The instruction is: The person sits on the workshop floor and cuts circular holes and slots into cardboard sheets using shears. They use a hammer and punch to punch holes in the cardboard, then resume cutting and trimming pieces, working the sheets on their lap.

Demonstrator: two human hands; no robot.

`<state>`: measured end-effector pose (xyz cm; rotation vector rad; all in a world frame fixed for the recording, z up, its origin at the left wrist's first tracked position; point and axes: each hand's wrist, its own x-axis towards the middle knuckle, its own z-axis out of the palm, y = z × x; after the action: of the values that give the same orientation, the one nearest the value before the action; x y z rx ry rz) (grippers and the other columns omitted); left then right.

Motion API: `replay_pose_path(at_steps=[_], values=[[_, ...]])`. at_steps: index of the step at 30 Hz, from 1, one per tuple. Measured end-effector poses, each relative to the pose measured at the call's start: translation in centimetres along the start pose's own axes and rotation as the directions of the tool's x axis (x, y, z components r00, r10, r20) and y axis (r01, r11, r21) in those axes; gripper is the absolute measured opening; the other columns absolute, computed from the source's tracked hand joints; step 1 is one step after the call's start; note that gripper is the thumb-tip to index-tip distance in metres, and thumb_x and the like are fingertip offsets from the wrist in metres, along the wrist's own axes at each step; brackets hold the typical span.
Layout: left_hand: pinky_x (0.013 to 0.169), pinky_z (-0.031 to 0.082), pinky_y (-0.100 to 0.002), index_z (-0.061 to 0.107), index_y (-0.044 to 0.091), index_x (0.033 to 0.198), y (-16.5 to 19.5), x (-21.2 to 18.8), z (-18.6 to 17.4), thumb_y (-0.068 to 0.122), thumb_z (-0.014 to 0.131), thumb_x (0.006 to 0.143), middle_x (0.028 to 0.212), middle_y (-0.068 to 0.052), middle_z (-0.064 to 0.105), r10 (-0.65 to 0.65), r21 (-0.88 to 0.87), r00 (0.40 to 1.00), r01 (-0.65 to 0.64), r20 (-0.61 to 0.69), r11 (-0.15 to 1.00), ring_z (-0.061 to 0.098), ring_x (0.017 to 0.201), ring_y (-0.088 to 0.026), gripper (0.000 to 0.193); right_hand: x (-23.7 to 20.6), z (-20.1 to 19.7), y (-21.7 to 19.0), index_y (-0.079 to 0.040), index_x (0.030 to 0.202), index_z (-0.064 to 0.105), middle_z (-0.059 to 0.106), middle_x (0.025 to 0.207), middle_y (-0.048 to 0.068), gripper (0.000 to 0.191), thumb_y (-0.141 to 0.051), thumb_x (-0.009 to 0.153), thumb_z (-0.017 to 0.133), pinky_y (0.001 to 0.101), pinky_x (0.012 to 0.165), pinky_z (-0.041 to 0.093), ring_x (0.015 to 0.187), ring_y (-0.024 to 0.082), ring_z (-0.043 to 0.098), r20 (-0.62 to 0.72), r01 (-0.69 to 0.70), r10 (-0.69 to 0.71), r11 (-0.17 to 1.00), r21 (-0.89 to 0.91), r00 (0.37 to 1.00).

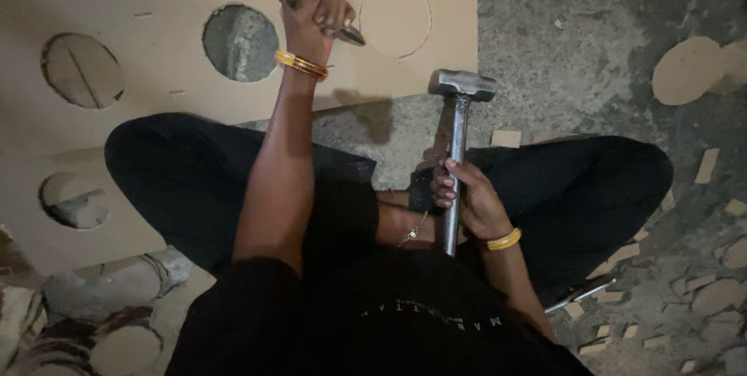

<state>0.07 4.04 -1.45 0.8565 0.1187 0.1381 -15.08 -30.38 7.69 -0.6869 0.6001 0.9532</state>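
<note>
A cardboard sheet (187, 103) is spread on the floor (568, 41) at the far left, with round holes (240, 43) cut in it. A chisel (319, 14) is held on the sheet by the left hand (315, 14), between a hole and a scored circle (395, 18) to its right. A hammer (455, 150) is held upright by the right hand (467, 201), nearer and to the right, over crossed legs (576, 189). Cut discs (689, 71) and scraps (716, 294) are scattered at the right.

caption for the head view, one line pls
Seated person's left hand grips a chisel on holed cardboard; right hand holds a hammer.
</note>
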Motion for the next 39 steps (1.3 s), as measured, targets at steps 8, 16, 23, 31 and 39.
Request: replay_pose_path(at_steps=[8,16,23,31,39], values=[[0.060,0.047,-0.031,0.071,0.010,0.075,-1.9,-0.1,3.1,0.025,0.070,0.096,0.064,0.002,0.059,-0.115,0.141,0.940,0.167,-0.321,0.976,0.054,0.059,-0.010,0.026,0.0,1.4,0.0,-0.011,0.088,0.046,0.041,0.062,-0.006,0.024,-0.019,0.105,0.061,0.0228,0.042,0.032,0.048,0.005,0.037,-0.167,0.106,-0.158,0.953,-0.283,0.973],[0.053,0.031,-0.036,0.047,0.001,0.065,-4.0,-1.7,5.5,0.030,0.074,0.102,0.059,-0.006,0.036,0.215,0.660,0.975,-0.193,0.050,0.726,0.033,0.058,-0.012,0.055,-2.7,7.9,-7.2,-0.008,0.100,0.052,0.055,0.068,-0.001,0.012,-0.016,0.104,0.060,0.0255,0.045,0.043,0.053,0.008,0.052,0.175,0.533,-0.776,0.233,-0.813,0.605],[0.050,0.039,-0.040,0.061,0.000,0.069,-3.0,-1.5,7.1,0.034,0.070,0.102,0.054,-0.013,0.048,0.364,0.731,0.914,-0.373,0.182,0.571,0.041,0.047,-0.021,0.048,-9.2,14.3,-16.1,-0.005,0.104,0.055,0.057,0.069,0.000,0.013,-0.016,0.103,0.061,0.0267,0.047,0.044,0.055,0.009,0.053,0.399,0.778,-0.884,-0.424,-0.462,-0.245],[0.055,0.043,-0.042,0.060,-0.001,0.068,-2.5,-1.3,7.1,0.036,0.071,0.102,0.058,-0.019,0.049,0.308,0.740,0.941,-0.305,0.139,0.600,0.047,0.053,-0.031,0.051,-1.4,10.8,-2.8,-0.003,0.108,0.058,0.059,0.071,0.002,0.016,-0.016,0.101,0.063,0.0280,0.050,0.045,0.058,0.011,0.055,0.149,0.166,-0.557,-0.020,-0.986,0.817],[0.055,0.052,-0.034,0.064,0.004,0.084,-1.7,1.5,6.5,0.038,0.078,0.089,0.069,-0.003,0.067,0.232,0.560,0.957,-0.098,-0.173,0.823,0.064,0.061,-0.015,0.037,-1.6,1.0,0.6,-0.008,0.100,0.054,0.047,0.066,-0.003,0.014,-0.019,0.103,0.063,0.0253,0.045,0.036,0.052,0.007,0.043,-0.151,0.106,-0.386,0.568,-0.816,0.910]])
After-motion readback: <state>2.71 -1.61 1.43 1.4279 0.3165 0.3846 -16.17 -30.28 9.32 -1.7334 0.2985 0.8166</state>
